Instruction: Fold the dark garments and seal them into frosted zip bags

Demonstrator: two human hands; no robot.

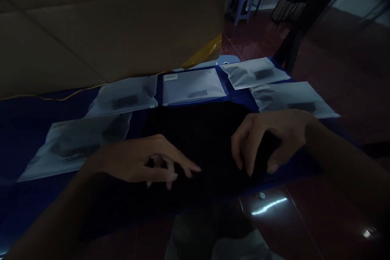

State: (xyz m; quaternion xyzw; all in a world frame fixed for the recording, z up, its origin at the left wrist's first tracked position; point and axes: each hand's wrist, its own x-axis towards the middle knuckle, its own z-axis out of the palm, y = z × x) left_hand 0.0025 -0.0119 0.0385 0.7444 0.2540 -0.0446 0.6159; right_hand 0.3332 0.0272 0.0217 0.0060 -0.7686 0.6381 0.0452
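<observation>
The cloth point(204, 134) looks black; beneath it the table cover point(24, 126) is blue; beyond it the bag point(190, 83) is whitish, the box point(137, 36) brown.

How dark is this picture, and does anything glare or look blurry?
Head view: very dim, so the fabric-like black item near the bare left hand and bare right hand shows hardly any detail; head view: white glare streaks the glossy dark-red tiled floor; head view: fine print on the flat whitish plastic packets is unreadable.
</observation>
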